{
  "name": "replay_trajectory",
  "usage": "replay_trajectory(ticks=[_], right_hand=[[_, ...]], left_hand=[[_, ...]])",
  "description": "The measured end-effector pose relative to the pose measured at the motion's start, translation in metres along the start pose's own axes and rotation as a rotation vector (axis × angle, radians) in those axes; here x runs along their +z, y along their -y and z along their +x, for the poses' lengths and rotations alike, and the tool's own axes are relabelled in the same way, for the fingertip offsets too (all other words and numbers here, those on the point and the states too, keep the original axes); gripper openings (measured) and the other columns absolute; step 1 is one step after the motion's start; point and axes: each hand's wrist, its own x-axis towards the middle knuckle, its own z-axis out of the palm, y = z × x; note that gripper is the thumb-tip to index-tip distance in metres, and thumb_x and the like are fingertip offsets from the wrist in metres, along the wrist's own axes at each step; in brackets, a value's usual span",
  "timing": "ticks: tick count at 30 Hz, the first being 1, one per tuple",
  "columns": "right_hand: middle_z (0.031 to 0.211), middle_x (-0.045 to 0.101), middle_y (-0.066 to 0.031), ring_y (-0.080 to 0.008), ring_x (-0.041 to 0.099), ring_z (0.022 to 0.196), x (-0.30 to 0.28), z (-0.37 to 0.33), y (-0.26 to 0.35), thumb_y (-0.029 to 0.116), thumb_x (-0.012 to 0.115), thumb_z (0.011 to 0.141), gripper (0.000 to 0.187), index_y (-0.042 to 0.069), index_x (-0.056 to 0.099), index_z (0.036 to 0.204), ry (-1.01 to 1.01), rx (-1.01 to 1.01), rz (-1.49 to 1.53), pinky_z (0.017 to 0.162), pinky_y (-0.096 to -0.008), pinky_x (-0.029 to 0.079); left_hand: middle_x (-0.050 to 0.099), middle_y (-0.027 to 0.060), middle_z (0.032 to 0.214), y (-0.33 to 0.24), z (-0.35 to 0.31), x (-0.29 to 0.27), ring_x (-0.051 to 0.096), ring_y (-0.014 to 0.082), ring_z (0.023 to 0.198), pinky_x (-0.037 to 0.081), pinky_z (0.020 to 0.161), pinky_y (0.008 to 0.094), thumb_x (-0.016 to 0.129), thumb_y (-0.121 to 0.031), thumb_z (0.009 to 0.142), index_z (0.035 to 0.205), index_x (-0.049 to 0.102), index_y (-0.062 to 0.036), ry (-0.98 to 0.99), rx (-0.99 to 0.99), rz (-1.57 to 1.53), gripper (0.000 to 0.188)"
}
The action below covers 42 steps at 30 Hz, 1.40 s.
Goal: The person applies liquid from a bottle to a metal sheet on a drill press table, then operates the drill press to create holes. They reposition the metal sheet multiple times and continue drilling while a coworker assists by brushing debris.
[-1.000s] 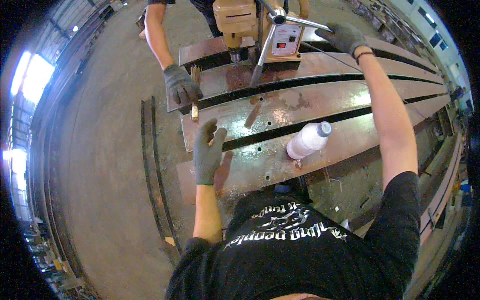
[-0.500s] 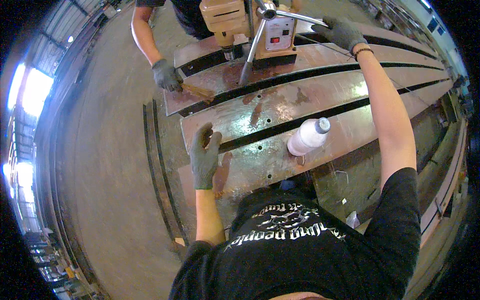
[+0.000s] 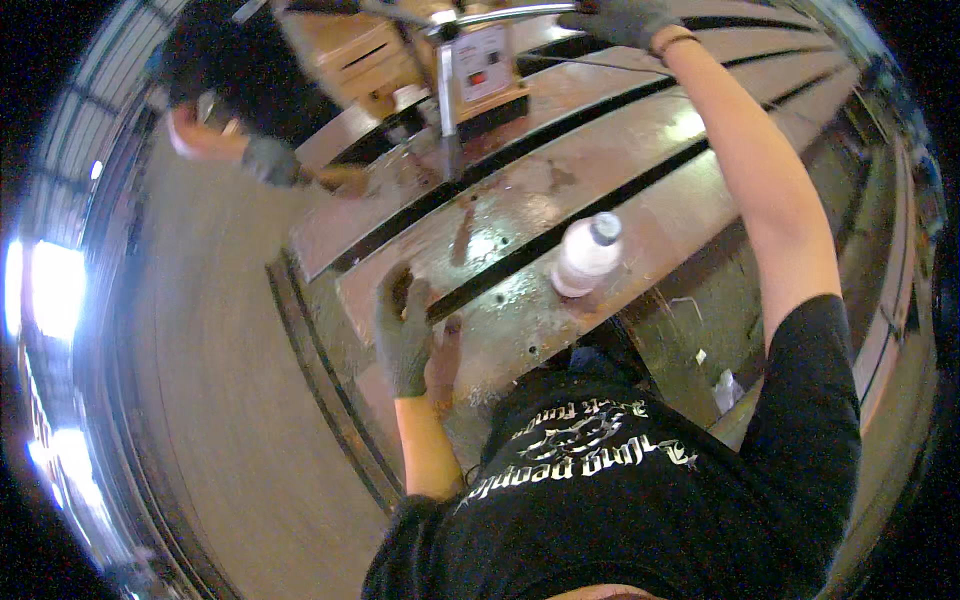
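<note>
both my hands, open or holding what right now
left hand: open, holding nothing visible
right hand: at the drill lever's end; closed or not, can't tell

Head fisheye, down toward hands [image 3: 403,335]

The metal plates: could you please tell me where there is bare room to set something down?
The near plate is bare between the bottle and right forearm. Another patch lies on the second plate, between two dark gaps, beyond the bottle. It is crowded around the drill press, brush and co-worker's gloved hand.
</note>
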Motion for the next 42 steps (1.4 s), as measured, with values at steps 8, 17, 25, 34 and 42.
replay_trajectory(ticks=[8, 17, 25, 34, 42], right_hand=[[0.113, 0.073, -0.0170, -0.0354, 0.069, 0.108, -0.004, -0.012, -0.019, 0.063, 0.064, 0.092, 0.059, 0.013, 0.071, 0.122, -0.099, 0.069, 0.082, 0.093, -0.0469, 0.054], [0.130, 0.067, -0.0150, -0.0313, 0.069, 0.111, 0.065, -0.301, -0.055, 0.040, 0.076, 0.092, 0.054, 0.009, 0.062, 0.135, -0.733, 0.770, 0.227, 0.099, -0.0411, 0.055], [0.125, 0.071, -0.0173, -0.0313, 0.069, 0.110, 0.026, -0.668, -0.121, 0.045, 0.073, 0.094, 0.055, 0.005, 0.065, 0.131, -0.881, 1.541, -0.199, 0.098, -0.0410, 0.053], [0.127, 0.070, -0.0178, -0.0347, 0.068, 0.113, -0.047, -0.840, -0.149, 0.039, 0.070, 0.096, 0.046, 0.006, 0.067, 0.128, -0.482, 1.722, -0.235, 0.100, -0.0436, 0.051], [0.121, 0.071, -0.0169, -0.0338, 0.069, 0.107, -0.023, -0.846, -0.123, 0.033, 0.071, 0.094, 0.042, 0.006, 0.067, 0.125, -0.532, 1.606, -0.277, 0.094, -0.0441, 0.053]], left_hand=[[0.062, 0.0184, 0.134, -0.049, 0.000, 0.020, 0.059, 0.0271, 0.124, 0.048, 0.108, 0.0377, 0.060, -0.021, 0.105, 0.140, 0.056, 0.0044, -0.010, 0.154, 0.028, 0.044], [0.064, 0.0148, 0.124, -0.147, -0.062, 0.085, 0.063, 0.0251, 0.107, 0.053, 0.097, 0.0378, 0.063, -0.023, 0.102, 0.132, 0.059, 0.0013, -0.358, 0.716, -0.276, 0.039], [0.065, 0.0137, 0.125, -0.227, -0.164, 0.285, 0.064, 0.0236, 0.104, 0.053, 0.094, 0.0369, 0.072, -0.020, 0.096, 0.131, 0.060, -0.0001, 0.759, 0.543, -0.237, 0.042], [0.077, 0.0170, 0.093, -0.418, -0.509, 0.409, 0.072, 0.0361, 0.086, 0.054, 0.075, 0.0526, 0.068, -0.025, 0.081, 0.088, 0.078, -0.0045, 1.377, 2.089, -0.683, 0.024], [0.077, 0.0148, 0.089, -0.373, -0.563, 0.426, 0.075, 0.0365, 0.084, 0.061, 0.071, 0.0499, 0.071, -0.021, 0.081, 0.088, 0.077, -0.0087, 1.774, 2.462, -0.625, 0.016]])
